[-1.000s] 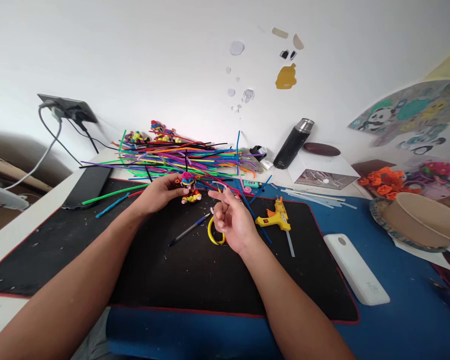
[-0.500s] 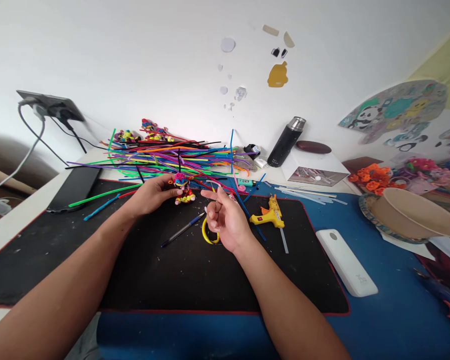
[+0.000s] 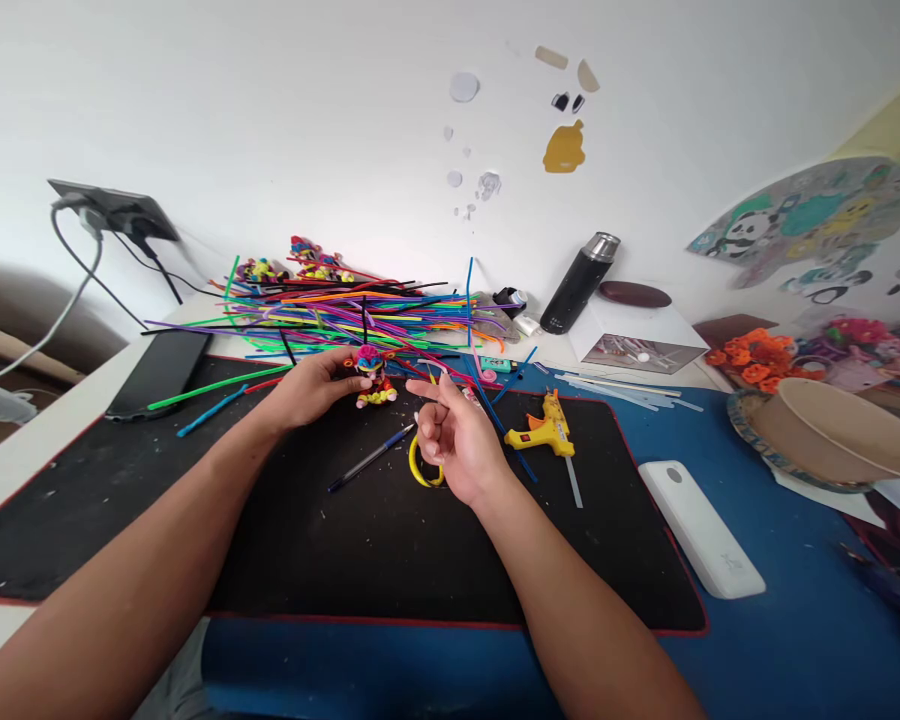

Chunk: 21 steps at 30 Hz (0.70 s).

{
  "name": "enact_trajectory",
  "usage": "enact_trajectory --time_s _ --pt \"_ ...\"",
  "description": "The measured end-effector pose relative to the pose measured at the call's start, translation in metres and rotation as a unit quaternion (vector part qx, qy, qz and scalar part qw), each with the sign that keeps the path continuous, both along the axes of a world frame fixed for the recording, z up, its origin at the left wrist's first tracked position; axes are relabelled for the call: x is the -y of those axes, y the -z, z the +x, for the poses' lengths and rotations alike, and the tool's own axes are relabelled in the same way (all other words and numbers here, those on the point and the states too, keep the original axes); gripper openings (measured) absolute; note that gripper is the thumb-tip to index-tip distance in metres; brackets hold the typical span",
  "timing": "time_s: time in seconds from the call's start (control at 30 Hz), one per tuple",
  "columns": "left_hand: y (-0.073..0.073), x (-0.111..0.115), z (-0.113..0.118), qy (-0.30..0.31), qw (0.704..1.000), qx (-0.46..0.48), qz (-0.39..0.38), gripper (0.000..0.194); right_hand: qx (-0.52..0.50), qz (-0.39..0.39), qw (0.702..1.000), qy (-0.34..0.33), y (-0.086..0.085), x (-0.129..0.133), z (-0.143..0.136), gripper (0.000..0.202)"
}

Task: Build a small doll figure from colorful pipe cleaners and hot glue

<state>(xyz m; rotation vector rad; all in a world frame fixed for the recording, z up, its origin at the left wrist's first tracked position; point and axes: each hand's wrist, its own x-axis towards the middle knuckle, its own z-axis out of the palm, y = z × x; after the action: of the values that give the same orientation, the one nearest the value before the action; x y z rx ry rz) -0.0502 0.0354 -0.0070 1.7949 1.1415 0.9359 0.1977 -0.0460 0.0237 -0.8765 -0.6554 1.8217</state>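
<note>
Your right hand point(image 3: 459, 440) hangs above the mat point(image 3: 390, 560), index finger out, other fingers curled; whether it grips anything can't be told. Well to its right sits the bowl point(image 3: 844, 435), its inside hard to read; beyond the mat is the box point(image 3: 645, 330). Your left hand point(image 3: 316, 388), the nearer, pinches the figure point(image 3: 372, 373), long axis roughly upright, just left of that index finger, not touching it.

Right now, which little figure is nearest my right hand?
The pink-topped figure, held in your left fingers; the others are behind the coloured stems.
</note>
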Motion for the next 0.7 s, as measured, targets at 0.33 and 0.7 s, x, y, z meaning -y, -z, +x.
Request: enact_trajectory --time_s 0.33,0.7 --pt "0.0005 0.0007 0.0002 0.01 1.0 0.002 -0.006 0.057 0.001 0.002 1.0 0.0 0.001 0.0008 -0.0003 0.061" --pt "-0.0029 0.0023 0.0021 0.001 1.0 0.006 -0.014 0.056 0.002 0.001 1.0 0.002 -0.0002 0.0013 -0.0006 0.059"
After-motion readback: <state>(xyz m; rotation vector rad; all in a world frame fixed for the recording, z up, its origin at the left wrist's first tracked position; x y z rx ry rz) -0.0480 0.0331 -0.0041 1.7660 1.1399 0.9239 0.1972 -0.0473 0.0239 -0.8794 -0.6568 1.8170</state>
